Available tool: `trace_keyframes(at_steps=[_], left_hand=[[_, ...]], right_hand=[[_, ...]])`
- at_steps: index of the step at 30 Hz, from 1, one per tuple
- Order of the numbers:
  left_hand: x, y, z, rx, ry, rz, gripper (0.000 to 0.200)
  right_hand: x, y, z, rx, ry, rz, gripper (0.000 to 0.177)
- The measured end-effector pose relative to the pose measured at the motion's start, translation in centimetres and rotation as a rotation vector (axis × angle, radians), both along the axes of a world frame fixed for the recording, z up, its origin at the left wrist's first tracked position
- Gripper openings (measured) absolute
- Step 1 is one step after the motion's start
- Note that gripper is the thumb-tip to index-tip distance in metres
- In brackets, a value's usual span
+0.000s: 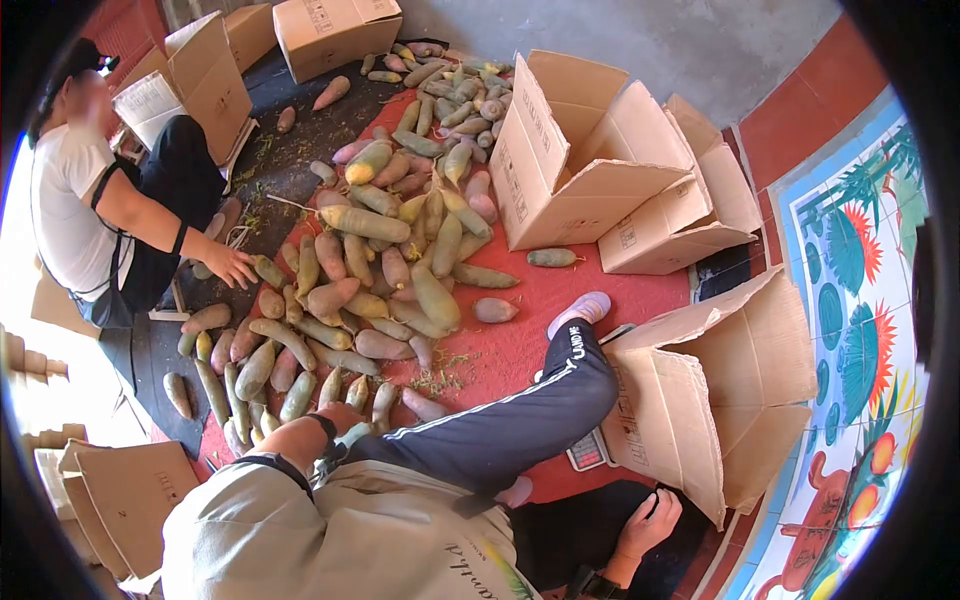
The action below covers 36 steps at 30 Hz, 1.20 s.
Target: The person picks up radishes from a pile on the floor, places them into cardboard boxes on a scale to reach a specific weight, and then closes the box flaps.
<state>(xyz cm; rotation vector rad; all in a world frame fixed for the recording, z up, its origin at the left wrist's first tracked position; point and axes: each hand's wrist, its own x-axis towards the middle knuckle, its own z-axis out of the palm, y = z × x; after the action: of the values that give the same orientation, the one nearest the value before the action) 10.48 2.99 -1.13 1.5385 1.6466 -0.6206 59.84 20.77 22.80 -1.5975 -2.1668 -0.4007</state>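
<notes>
My left hand [342, 413] reaches down into the near edge of a big heap of green and reddish radishes [432, 298]. A dark band circles its wrist. Its fingers are mostly hidden, and a greyish-green shape sits right beside them, so I cannot make out its grip. Over my dark-trousered right leg, my right hand [652, 522] rests near an upright open cardboard box [668, 425], fingers loosely bent and a little apart, holding nothing. A dark watch is on that wrist. Under the box, part of a scale's keypad [588, 452] shows.
Another person [85, 200] sits across the heap at left, one hand [230, 265] stretched toward the radishes. Open boxes [590, 160] stand at upper right, more boxes [205, 85] at upper left, and one box [135, 495] at lower left. A painted tile wall [855, 330] borders the right.
</notes>
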Motion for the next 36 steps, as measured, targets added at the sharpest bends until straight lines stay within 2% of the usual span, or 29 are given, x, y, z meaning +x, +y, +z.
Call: trace_keyframes(at_steps=[2, 6, 8, 9, 11, 12, 15, 17, 20, 21, 23, 24, 26, 30, 32, 33, 35, 36], left_hand=[[0.6, 0.1, 2.6, 0.071, -0.092, -0.017, 0.05], [1.3, 1.1, 2.8, 0.023, -0.058, 0.092, 0.056], [1.3, 2.2, 3.3, -0.151, -0.055, -0.102, 0.042], [1.2, 1.8, 2.6, -0.151, -0.057, -0.103, 0.042], [1.2, 0.8, 0.2, 0.199, -0.086, -0.244, 0.035], [1.4, 0.9, -0.3, 0.199, -0.088, -0.245, 0.035], [1.8, 1.3, -0.8, 0.186, -0.118, -0.319, 0.033], [2.0, 1.8, -0.5, 0.01, -0.124, -0.393, 0.03], [2.4, 1.3, -3.4, -0.044, -0.09, -0.378, 0.029], [2.3, 1.5, -2.6, -0.047, -0.091, -0.381, 0.029], [2.4, 2.1, -0.3, -0.144, -0.104, -0.333, 0.03], [2.3, 1.5, -1.4, -0.144, -0.106, -0.335, 0.03], [2.0, -0.2, -4.8, 0.068, -0.194, -0.307, 0.037], [2.2, 0.5, -3.9, 0.094, -0.292, -0.206, 0.026], [2.4, 0.7, -4.0, -0.051, -0.21, 0.009, 0.029], [2.4, 1.0, -3.5, -0.052, -0.211, 0.008, 0.029], [2.3, 1.7, -1.9, -0.172, -0.267, 0.198, 0.033], [2.3, 1.6, -3.3, -0.173, -0.268, 0.196, 0.033]], right_hand=[[0.0, 0.0, 0.0, -0.007, -0.003, 0.004, 0.015], [0.0, 0.0, 0.1, -0.026, 0.01, 0.0, 0.016], [-0.1, 0.0, 0.2, -0.032, 0.013, -0.003, 0.016], [-0.1, -0.1, 0.2, -0.032, 0.012, -0.003, 0.016], [0.0, -0.1, 0.1, -0.047, 0.001, -0.019, 0.016], [0.0, 0.0, 0.1, -0.047, -0.001, -0.02, 0.016], [-0.2, 0.0, 0.0, -0.021, -0.007, -0.02, 0.016], [-0.4, 0.0, 0.3, -0.035, -0.002, -0.017, 0.016], [-0.5, -0.1, 0.6, -0.065, 0.022, -0.016, 0.016], [-0.7, -0.1, 0.6, -0.068, 0.022, -0.019, 0.016], [-0.9, -0.1, 0.8, -0.059, 0.014, -0.019, 0.015], [-0.9, -0.1, 0.8, -0.06, 0.012, -0.021, 0.015], [-0.8, -0.1, 0.8, -0.06, 0.01, -0.016, 0.015], [-0.8, 0.0, 0.7, -0.056, 0.004, -0.017, 0.015], [-0.9, 0.0, 0.7, -0.061, 0.008, -0.009, 0.014], [-0.8, 0.0, 0.6, -0.061, 0.006, -0.009, 0.014], [-0.6, 0.0, 0.6, -0.077, 0.014, -0.024, 0.015], [-0.7, -0.1, 0.6, -0.077, 0.013, -0.027, 0.015]])
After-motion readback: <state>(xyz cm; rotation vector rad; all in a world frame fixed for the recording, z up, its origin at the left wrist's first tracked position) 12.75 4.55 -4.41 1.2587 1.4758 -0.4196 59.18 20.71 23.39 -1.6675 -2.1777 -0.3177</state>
